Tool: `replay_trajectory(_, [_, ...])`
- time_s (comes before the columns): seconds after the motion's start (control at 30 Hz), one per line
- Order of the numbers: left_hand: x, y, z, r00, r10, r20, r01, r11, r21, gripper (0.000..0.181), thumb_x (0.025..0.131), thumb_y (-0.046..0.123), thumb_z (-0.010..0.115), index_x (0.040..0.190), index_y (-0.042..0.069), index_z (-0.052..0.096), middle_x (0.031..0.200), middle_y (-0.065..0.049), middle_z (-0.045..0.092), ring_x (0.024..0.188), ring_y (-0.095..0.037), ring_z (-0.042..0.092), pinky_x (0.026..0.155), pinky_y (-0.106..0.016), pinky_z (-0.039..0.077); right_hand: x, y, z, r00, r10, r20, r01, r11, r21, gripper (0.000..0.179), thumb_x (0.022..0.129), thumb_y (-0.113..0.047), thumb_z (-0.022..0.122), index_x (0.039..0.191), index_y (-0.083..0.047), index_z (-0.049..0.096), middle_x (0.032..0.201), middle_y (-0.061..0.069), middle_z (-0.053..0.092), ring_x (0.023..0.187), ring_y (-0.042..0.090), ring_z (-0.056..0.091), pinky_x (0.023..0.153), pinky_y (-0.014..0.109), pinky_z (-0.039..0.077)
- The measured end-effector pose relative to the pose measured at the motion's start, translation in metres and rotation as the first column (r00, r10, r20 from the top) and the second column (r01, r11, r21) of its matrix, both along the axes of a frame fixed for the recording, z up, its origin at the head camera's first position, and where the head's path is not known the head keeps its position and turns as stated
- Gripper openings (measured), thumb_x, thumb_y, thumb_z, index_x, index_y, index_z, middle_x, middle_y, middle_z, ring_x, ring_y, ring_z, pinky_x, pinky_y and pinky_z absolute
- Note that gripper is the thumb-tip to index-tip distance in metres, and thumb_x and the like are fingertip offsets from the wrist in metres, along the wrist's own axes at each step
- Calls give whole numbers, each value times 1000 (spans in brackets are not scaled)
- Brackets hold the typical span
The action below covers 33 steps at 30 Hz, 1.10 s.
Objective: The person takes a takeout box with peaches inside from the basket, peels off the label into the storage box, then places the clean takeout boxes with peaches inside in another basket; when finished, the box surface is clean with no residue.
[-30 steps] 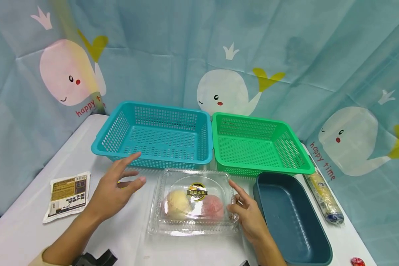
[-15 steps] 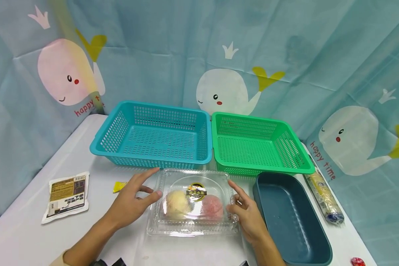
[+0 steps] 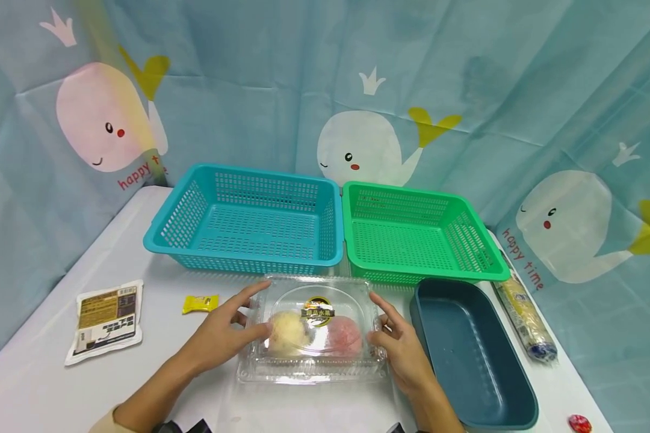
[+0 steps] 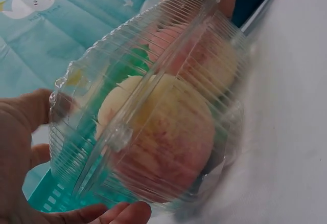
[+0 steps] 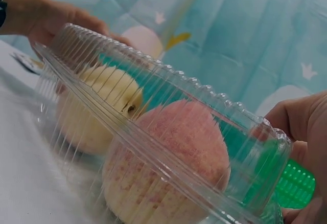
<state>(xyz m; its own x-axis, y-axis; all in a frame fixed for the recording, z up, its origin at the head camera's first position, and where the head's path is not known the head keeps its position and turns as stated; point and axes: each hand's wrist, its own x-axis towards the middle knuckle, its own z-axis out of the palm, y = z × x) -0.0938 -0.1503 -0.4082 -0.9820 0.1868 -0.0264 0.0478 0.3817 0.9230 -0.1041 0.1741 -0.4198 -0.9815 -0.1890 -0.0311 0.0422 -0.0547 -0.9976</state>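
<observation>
A clear plastic clamshell box (image 3: 314, 364) sits on the white table in the head view, its lid down and a black and gold label (image 3: 318, 313) on top. Inside lie two peaches, a yellowish peach (image 3: 287, 334) on the left and a pinker peach (image 3: 343, 337) on the right. My left hand (image 3: 219, 337) holds the box's left side, thumb on the lid edge and index finger at the far corner. On the opposite side my right hand (image 3: 403, 355) grips the right edge between thumb and fingers. Both wrist views show the ribbed box wall (image 4: 76, 137) between the hands.
Behind the box stand a blue basket (image 3: 244, 263) and a green basket (image 3: 428, 275). A dark blue bin (image 3: 528, 397) is beside my right hand, with a long wrapped pack (image 3: 526, 319) beyond. Leftward lie a flat pouch (image 3: 108, 322) and a yellow wrapped sweet (image 3: 200, 303).
My left hand has moved right and down from near the blue basket onto the box's left side, uncovering the yellow sweet. The right hand stays at the right edge.
</observation>
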Motion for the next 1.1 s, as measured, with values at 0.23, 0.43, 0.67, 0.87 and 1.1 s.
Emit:
replay_trajectory(0.23, [-3, 0, -2, 997, -33, 73, 20, 983, 181, 62, 81, 14, 77, 138, 20, 52, 111, -21, 41, 60, -17, 49, 46, -36, 52, -1, -2, 9, 1000, -17, -10, 18, 990, 141, 72, 80, 10, 62, 143, -21, 48, 90, 13, 40, 69, 15, 41, 61, 23, 42])
replay_trajectory(0.43, [-3, 0, -1, 993, -53, 106, 27, 972, 233, 61, 80, 7, 77, 135, 13, 52, 104, -21, 37, 51, -14, 44, 40, -39, 50, 2, 1, 30, 1000, -27, -15, 30, 912, 408, 66, 82, -2, 68, 140, -28, 53, 105, 13, 47, 81, 22, 48, 63, 31, 43])
replay_trajectory(0.67, [-4, -2, -1, 992, -66, 111, 34, 963, 268, 61, 80, 4, 76, 134, 9, 50, 100, -19, 34, 50, -12, 44, 37, -38, 48, -5, 9, 62, 995, 17, -102, 32, 887, 461, 48, 89, -6, 67, 135, -16, 57, 111, 14, 50, 87, 28, 46, 67, 36, 45])
replay_trajectory(0.87, [-6, 0, -4, 989, -70, 131, 30, 957, 288, 60, 80, 4, 76, 134, 11, 50, 100, -19, 33, 50, -12, 43, 38, -37, 49, -18, 10, 86, 971, 168, -172, -80, 901, 426, 42, 91, -5, 64, 132, -11, 57, 106, 17, 52, 83, 29, 47, 66, 33, 45])
replay_trajectory(1.1, [-5, 2, -6, 989, -81, 123, 42, 957, 285, 61, 80, 5, 76, 134, 10, 50, 99, -19, 32, 50, -12, 43, 38, -40, 49, -32, -5, 99, 955, 252, -159, -162, 887, 433, 33, 93, -13, 65, 126, -10, 62, 104, 14, 59, 67, 21, 47, 52, 27, 39])
